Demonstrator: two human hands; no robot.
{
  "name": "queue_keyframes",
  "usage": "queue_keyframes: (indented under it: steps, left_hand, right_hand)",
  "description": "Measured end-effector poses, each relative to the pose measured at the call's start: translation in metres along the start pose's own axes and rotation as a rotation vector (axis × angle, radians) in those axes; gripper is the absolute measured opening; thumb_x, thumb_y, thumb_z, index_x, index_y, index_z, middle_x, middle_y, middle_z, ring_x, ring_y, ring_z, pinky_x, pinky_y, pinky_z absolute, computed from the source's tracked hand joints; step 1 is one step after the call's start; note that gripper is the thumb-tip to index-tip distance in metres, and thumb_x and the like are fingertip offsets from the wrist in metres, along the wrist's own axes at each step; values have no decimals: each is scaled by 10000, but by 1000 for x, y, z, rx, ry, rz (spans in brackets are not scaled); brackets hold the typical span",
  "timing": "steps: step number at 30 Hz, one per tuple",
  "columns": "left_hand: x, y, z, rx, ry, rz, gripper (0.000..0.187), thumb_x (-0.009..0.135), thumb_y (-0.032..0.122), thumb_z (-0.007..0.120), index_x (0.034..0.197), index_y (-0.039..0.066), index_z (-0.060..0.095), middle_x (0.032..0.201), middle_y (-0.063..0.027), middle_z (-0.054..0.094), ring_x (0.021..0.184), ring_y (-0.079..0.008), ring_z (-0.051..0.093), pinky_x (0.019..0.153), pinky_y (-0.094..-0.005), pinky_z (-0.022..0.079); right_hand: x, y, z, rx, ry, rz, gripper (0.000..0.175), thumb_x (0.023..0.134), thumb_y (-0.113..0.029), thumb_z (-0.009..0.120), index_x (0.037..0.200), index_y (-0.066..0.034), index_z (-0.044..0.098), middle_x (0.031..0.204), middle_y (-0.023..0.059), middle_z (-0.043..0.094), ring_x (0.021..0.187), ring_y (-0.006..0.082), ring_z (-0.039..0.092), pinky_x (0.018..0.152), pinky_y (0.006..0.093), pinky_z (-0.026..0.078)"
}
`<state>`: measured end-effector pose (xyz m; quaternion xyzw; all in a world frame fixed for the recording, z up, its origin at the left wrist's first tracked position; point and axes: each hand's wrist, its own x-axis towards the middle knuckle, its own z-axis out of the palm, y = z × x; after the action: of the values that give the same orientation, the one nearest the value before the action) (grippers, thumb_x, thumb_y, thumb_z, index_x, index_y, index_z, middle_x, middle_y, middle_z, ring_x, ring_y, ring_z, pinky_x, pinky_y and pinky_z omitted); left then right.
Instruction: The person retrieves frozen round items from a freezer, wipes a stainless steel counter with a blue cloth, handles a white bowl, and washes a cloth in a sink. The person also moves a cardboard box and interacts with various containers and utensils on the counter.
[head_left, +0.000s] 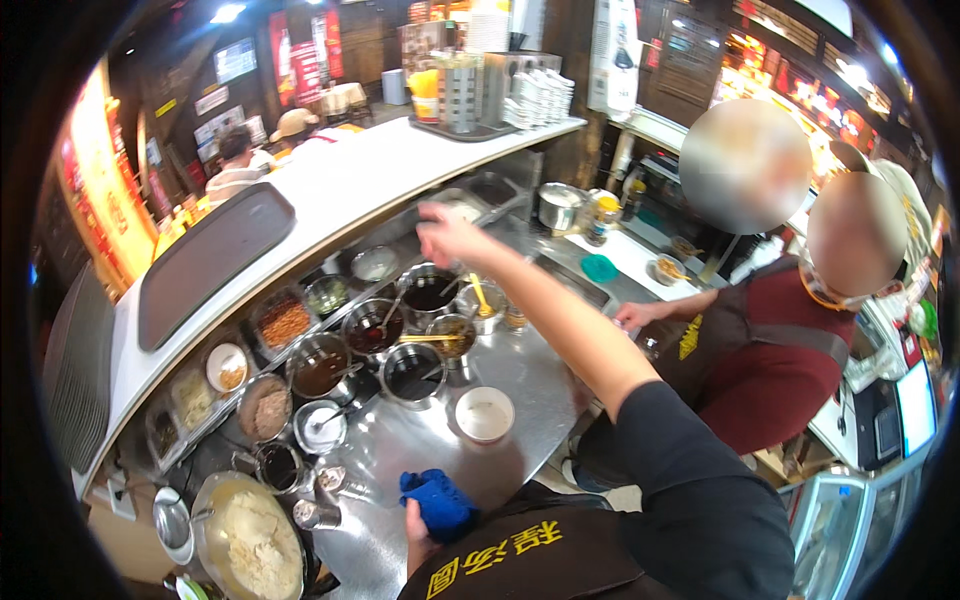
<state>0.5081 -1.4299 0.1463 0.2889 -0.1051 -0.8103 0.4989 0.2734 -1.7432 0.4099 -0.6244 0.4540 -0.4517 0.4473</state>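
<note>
My left hand grips a folded blue cloth at the front edge of the stainless steel counter. Stretched forward, my right hand hovers above the back row of containers, and its fingers are blurred. Just beyond it sits a metal pan with white contents. Under my forearm stand a pot of dark liquid and a pot with a yellow-handled utensil. A white paper bowl rests on the counter between my hands; its inside looks pale.
Several sauce pots, including one of black liquid, crowd the counter's left. A large bowl of pale paste stands front left. A white ledge bears a dark tray. Close on my right stands a co-worker in a maroon shirt.
</note>
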Motion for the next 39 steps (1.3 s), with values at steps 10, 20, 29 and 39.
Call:
queue_keyframes:
  steps: [10,20,29,39]
  left_hand:
    - [2,-9,15,508,274,341,275,815,169,627,1001,-30,593,911,-52,607,806,-121,558,729,-276,461]
    - [-23,-13,59,693,125,366,232,824,111,603,996,-44,589,933,-81,616,836,-137,570,767,-264,455]
    - [-48,-45,65,657,94,207,307,785,114,651,1032,-42,557,982,-86,593,879,-151,549,798,-261,432]
    - [-70,-107,71,805,26,204,330,795,194,648,1067,60,520,987,-74,507,870,-178,483,753,-276,412]
  right_hand:
    - [-279,122,156,-261,-398,99,631,832,-469,523,1234,8,426,1189,255,482,1099,367,475,938,369,375]
    - [-336,139,143,-208,-17,222,308,905,-273,458,1030,0,526,956,228,583,904,393,554,783,393,437]
    - [-387,155,134,-70,132,388,318,921,-262,418,1016,20,532,930,235,587,880,355,566,782,363,437]
    - [-442,177,91,257,119,335,340,933,-277,426,957,28,573,801,67,611,752,112,528,714,264,444]
